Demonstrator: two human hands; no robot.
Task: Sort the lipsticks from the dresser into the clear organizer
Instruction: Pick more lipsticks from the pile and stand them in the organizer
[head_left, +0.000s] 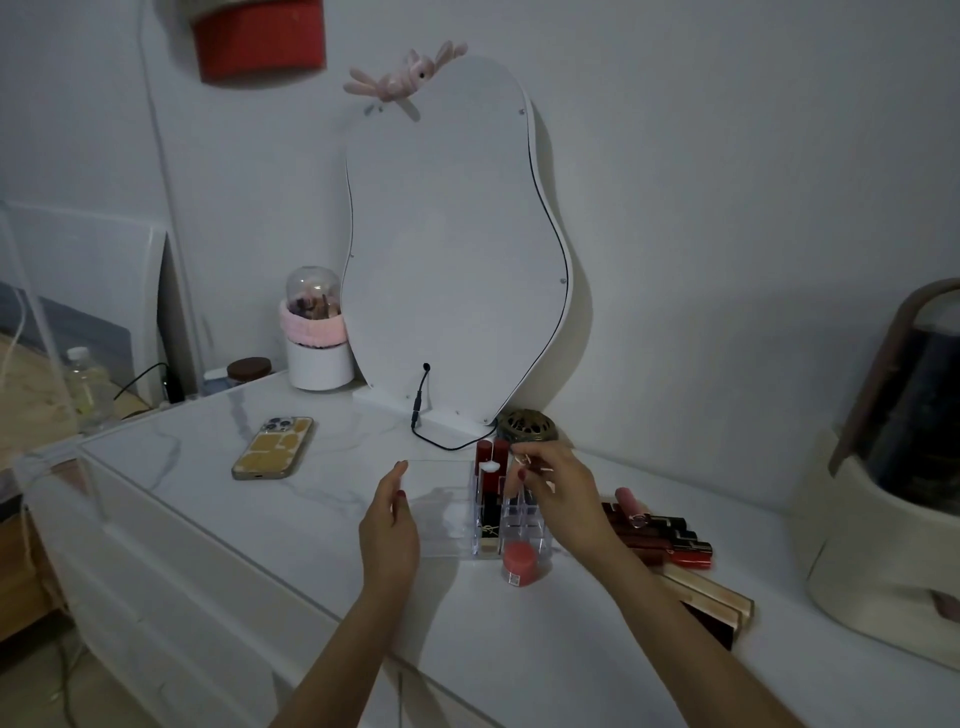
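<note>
Step in hand, as judged: seating one lipstick in a cell of the organizer.

Nearest the wearer, a short pink-capped cylindrical lipstick (519, 562) stands on the white marbled tabletop (197, 457), just in front of the clear acrylic compartmented organizer (447, 514).

The left hand (387, 530) lies flat against the organizer's left wall, steadying it; its grip is released, fingers extended, holding nothing.

The right hand (563, 499) is over the right-hand cells, fingertips pinched. What the grip encloses cannot be told; its fingers hide it.

Left of that grip, a black lipstick with gold lettering (489, 512) occupies a cell. Beyond it, two red tubes (492, 453) stand in the rear cells. The left section appears empty.

Right of the grip, the unsorted pile of dark red and black lipsticks (657, 532) lies on the tabletop.

Next move calls for an upright tube, aligned over a vacant cell.
</note>
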